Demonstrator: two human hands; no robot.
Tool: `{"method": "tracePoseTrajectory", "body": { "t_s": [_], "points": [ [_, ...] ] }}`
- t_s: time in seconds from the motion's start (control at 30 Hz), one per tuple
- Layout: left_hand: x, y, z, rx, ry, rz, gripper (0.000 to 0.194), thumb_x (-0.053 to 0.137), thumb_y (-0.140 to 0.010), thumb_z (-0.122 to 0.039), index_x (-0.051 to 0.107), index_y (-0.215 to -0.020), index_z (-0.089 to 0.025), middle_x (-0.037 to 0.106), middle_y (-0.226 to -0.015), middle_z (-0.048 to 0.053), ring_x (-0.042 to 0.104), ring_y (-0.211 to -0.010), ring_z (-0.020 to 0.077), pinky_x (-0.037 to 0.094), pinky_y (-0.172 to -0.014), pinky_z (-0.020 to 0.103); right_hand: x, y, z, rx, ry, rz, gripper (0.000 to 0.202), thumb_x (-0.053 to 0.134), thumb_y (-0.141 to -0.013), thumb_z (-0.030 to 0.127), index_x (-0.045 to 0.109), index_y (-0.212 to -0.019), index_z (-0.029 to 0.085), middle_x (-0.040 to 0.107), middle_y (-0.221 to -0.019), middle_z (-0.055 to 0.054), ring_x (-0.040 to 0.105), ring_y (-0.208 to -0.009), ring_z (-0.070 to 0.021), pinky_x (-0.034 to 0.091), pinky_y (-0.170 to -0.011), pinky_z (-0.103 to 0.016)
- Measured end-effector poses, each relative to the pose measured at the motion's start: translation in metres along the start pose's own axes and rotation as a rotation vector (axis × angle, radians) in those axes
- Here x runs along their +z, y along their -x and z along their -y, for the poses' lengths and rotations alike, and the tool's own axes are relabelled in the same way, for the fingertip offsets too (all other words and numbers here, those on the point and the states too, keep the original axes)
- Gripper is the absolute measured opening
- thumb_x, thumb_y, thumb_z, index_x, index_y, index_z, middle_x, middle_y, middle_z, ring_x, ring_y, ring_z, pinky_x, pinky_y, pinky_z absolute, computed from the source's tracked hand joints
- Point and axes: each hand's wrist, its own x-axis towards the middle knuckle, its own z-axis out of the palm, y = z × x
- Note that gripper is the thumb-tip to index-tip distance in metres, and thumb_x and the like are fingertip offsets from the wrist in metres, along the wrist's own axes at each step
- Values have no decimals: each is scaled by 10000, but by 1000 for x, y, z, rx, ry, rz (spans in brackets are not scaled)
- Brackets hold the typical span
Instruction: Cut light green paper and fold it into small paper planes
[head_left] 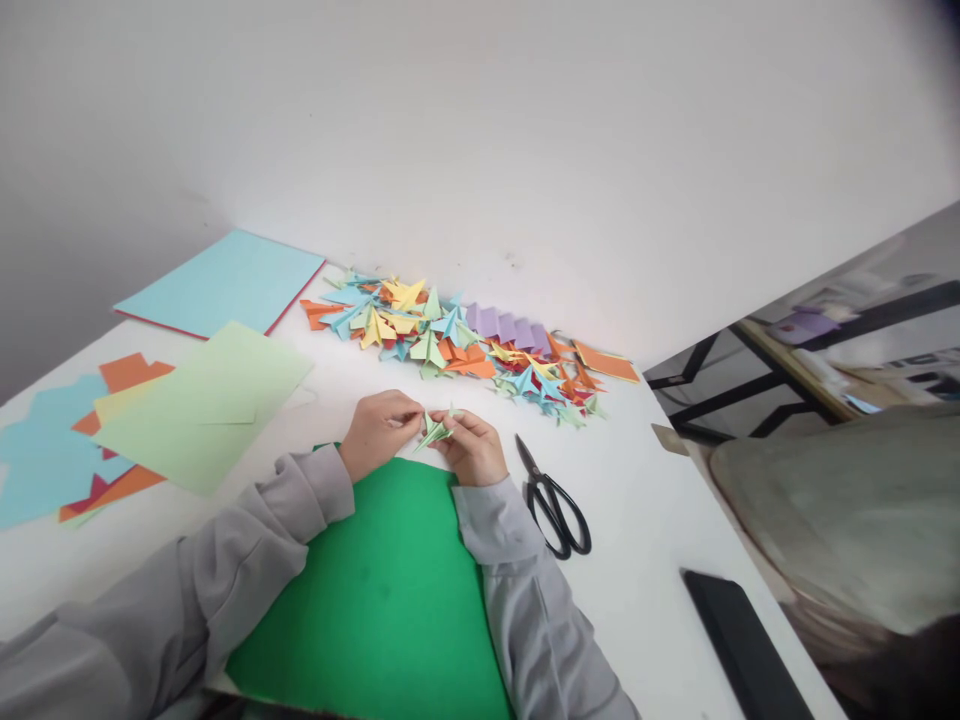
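Above the far edge of a dark green sheet [390,590], a small light green folded paper plane [433,432] is between my hands. The fingers of my right hand [475,452] are closed on its right side. My left hand [384,430] is pinched at its left edge, thumb and forefinger together. Beside my right wrist lie black-handled scissors [553,503], blades pointing away from me. Beyond my hands is a long heap of small folded paper planes [450,345] in orange, yellow, blue, green and red.
A light green sheet [217,400] overlaps coloured paper scraps [52,430] at the left. A light blue sheet [225,280] lies at the back left, by the wall. Purple pleated paper [506,328] is within the heap. A flat black object [742,640] lies near the table's right edge.
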Motion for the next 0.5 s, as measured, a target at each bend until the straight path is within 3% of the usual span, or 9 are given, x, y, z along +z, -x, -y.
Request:
{"method": "tracePoseTrajectory", "body": {
  "t_s": [0.23,0.37,0.5],
  "points": [
    [-2,2,2,195,-113,2,152,512,-734,-105,656,-727,-154,627,-712,40,577,-653,105,465,-623,209,2,2,2,-4,-23,6,178,748,-564,299,691,-661,161,678,-634,-21,618,-569,-133,534,-547,-247],
    [0,4,5,237,-148,-3,148,511,-755,-138,658,-769,-148,611,-748,54,570,-684,111,470,-642,221,1,2,4,-1,-27,-14,154,743,-567,284,686,-650,167,678,-637,-15,615,-559,-130,529,-538,-247],
    [0,6,4,249,-141,70,177,489,-776,-159,660,-819,-144,605,-805,75,569,-738,130,472,-681,255,1,2,5,-1,-41,-24,139,743,-563,271,684,-637,170,673,-629,-10,610,-558,-129,529,-548,-256]
  ]
}}
